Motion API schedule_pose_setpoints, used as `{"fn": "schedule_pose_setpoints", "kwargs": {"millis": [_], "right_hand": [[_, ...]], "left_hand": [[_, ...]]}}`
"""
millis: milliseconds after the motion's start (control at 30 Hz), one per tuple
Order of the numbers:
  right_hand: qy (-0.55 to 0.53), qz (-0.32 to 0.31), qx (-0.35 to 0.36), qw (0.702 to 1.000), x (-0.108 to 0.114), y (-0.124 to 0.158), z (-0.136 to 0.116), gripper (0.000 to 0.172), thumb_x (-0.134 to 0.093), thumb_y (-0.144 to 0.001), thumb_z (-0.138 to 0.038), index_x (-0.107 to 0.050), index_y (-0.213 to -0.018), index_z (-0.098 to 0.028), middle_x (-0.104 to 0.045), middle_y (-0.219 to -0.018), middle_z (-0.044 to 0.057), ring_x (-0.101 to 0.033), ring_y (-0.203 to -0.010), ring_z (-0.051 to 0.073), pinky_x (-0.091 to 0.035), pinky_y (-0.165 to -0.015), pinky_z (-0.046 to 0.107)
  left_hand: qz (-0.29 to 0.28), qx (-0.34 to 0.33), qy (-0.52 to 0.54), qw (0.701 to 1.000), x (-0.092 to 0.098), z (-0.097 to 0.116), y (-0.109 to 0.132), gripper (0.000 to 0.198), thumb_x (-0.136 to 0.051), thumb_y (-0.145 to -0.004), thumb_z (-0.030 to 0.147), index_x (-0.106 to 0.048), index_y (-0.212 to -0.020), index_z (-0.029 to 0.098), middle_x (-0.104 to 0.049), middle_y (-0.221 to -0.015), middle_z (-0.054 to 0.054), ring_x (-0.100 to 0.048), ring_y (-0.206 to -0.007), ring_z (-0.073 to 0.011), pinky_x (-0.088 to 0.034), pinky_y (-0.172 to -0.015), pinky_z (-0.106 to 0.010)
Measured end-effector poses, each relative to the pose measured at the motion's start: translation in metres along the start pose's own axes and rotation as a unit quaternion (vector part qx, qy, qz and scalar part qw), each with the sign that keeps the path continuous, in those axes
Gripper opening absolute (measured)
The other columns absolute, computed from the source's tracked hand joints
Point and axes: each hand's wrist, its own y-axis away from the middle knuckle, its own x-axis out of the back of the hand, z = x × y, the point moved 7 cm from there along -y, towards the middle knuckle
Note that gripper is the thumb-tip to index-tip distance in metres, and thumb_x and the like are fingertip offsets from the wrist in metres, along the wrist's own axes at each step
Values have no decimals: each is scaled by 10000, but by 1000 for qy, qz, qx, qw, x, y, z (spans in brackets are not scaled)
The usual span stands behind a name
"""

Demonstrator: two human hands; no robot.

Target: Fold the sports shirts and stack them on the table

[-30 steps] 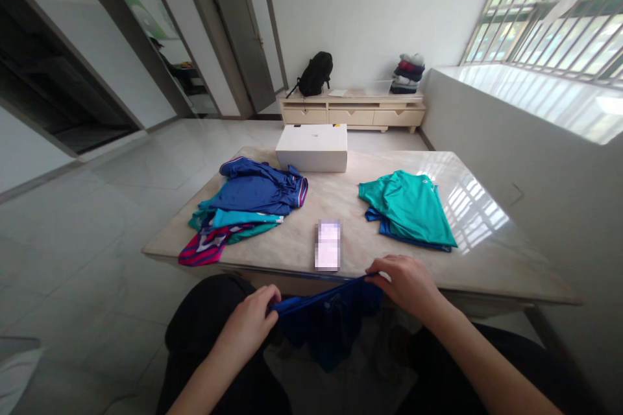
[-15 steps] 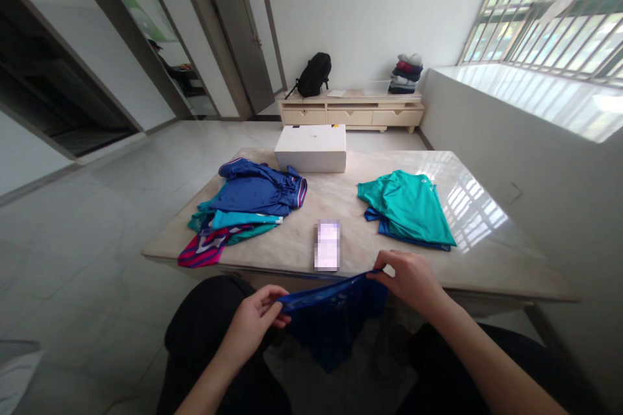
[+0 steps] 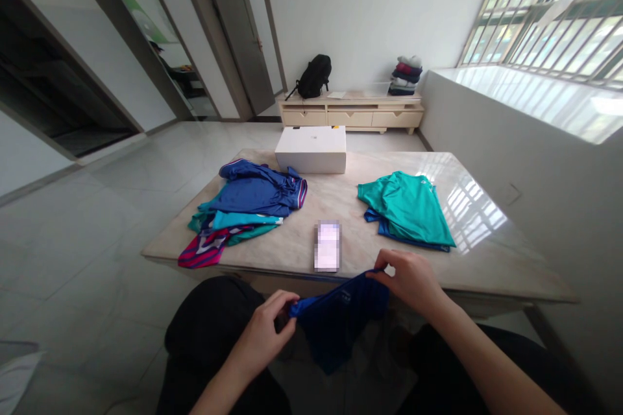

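A marble-topped table (image 3: 487,253) bears a white box (image 3: 311,150) at its far edge; left of the middle lies a loose heap of clothes (image 3: 253,198), blue on top with teal and striped red beneath; to the right a teal shirt (image 3: 406,207) rests flat over something blue; between them, near the front edge, sits a flat blurred object (image 3: 328,246), perhaps a phone; by the far wall a low cabinet (image 3: 350,115) carries a black backpack (image 3: 314,76) and a stack of folded clothes (image 3: 406,74).

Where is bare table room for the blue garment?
Bare marble: between white cardboard box and blurred phone, and right of folded teal shirts. Crowded: left, under heaped blue and teal clothes. Left hand and right hand hold the dark blue garment.
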Motion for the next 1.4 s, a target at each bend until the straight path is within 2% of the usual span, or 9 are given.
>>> {"fn": "schedule_pose_setpoints", "kwargs": {"millis": [100, 233, 333, 467, 633, 833, 1067, 1300, 1400], "right_hand": [[-2, 2, 0, 1000, 0, 0, 1, 193, -778, -856, -446, -730, -833, -261, -765, -829, -14, -698, -766, 202, -380, -665, 276], [-3, -3, -1, 1000, 0, 1, 1, 192, -778, -852, -446, -733, -835, -260, -768, -830, -13, -695, -761, 201, -373, -661, 277], [-16, -8, -5, 1000, 1, 0, 1, 189, -780, -850, -436, -731, -824, -256, -774, -837, -17, -695, -771, 193, -371, -665, 275], [-19, -25, -13, 999, 0, 0, 0, 187, -770, -855, -435, -725, -831, -255, -774, -829, -24, -685, -763, 186, -347, -646, 273], [-4, -42, -19, 999, -2, -1, -2, 220, -747, -860, -456, -713, -820, -243, -740, -773, -9, -646, -706, 176, -301, -608, 274], [-26, -62, -6, 998, -3, -2, -5, 182, -722, -874, -426, -714, -857, -246, -737, -788, -3, -634, -703, 178, -323, -616, 274], [-51, -129, 33, 990, -15, -4, -7, 235, -619, -906, -286, -785, -1067, -249, -776, -1054, 52, -710, -993, 247, -456, -811, 303], [-13, -153, 34, 987, -19, -1, -6, 281, -568, -878, -170, -811, -997, -251, -778, -1026, 52, -712, -977, 239, -460, -809, 296], [12, -133, 18, 991, -16, -1, -6, 252, -589, -893, -188, -813, -987, -255, -795, -1010, 51, -721, -972, 262, -450, -773, 314]], "left_hand": [[-9, -15, 6, 1000, -6, -4, -2, 421, -582, -844, 139, -666, -1244, 239, -685, -1198, -79, -677, -1083, -224, -573, -912, -311], [15, 2, -39, 999, -1, -11, -4, 303, -558, -807, 116, -713, -1051, 209, -716, -1031, -67, -703, -931, -224, -568, -838, -323], [47, 9, -72, 996, 9, -12, -5, 212, -534, -868, 174, -720, -961, 210, -731, -967, -67, -713, -924, -244, -558, -848, -347], [79, 20, -87, 993, 18, -14, -3, 279, -503, -957, 312, -748, -1050, 219, -745, -1018, -86, -709, -1003, -272, -556, -904, -379], [68, 47, -50, 995, 23, -15, -3, 344, -485, -981, 380, -761, -1112, 219, -737, -1079, -99, -709, -1037, -273, -555, -948, -391], [38, 27, -6, 999, 36, 5, -7, 281, -568, -928, 371, -794, -981, 212, -731, -1061, -105, -688, -1031, -267, -550, -933, -365], [12, 192, 139, 971, 26, -30, 0, 463, -655, -806, 489, -746, -1108, 150, -749, -803, -63, -673, -577, -194, -480, -494, -255], [28, 140, 139, 980, 20, -23, -7, 417, -601, -820, 421, -745, -1113, 162, -791, -907, -85, -762, -789, -237, -607, -734, -329], [35, 110, 94, 989, 18, -16, -9, 425, -689, -773, 402, -743, -1121, 163, -791, -928, -84, -744, -788, -234, -607, -740, -327]]}}
